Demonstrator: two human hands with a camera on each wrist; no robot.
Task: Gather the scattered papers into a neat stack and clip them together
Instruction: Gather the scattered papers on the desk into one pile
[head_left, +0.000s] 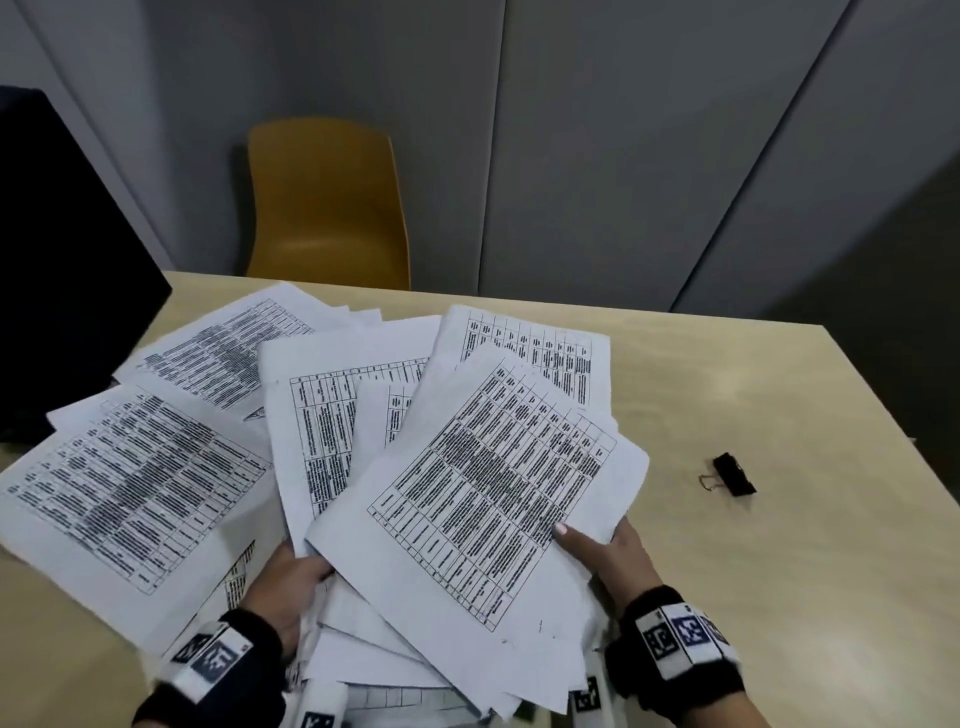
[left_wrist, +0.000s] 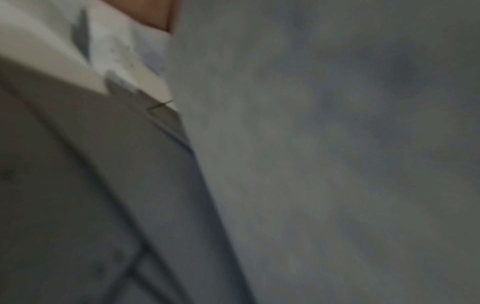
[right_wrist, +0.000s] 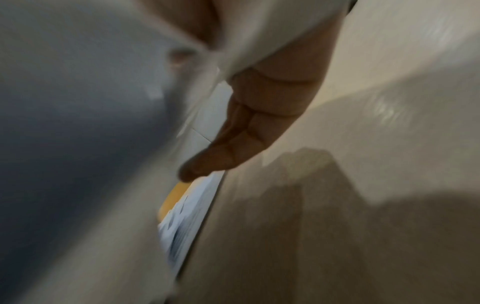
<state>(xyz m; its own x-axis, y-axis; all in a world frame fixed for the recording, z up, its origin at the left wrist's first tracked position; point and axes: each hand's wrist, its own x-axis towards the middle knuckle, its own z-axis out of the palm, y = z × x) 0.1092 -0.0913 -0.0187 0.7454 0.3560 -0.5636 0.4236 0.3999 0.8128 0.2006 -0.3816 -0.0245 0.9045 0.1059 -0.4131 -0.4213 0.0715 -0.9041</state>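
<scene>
The papers (head_left: 467, 467) form a loose, fanned pile spread from the table's (head_left: 779, 415) left edge to its middle, sheets overlapping at differing angles. The right hand (head_left: 602, 551) pinches the top sheet's near right corner, thumb on top, fingers (right_wrist: 241, 144) beneath. The left hand (head_left: 285, 587) grips the near left edge of the fanned sheets, its fingers hidden under the paper. The binder clip (head_left: 732, 474) lies on the table near the right edge, well apart from the pile. A yellow chair (head_left: 327, 202) stands behind the far edge.
</scene>
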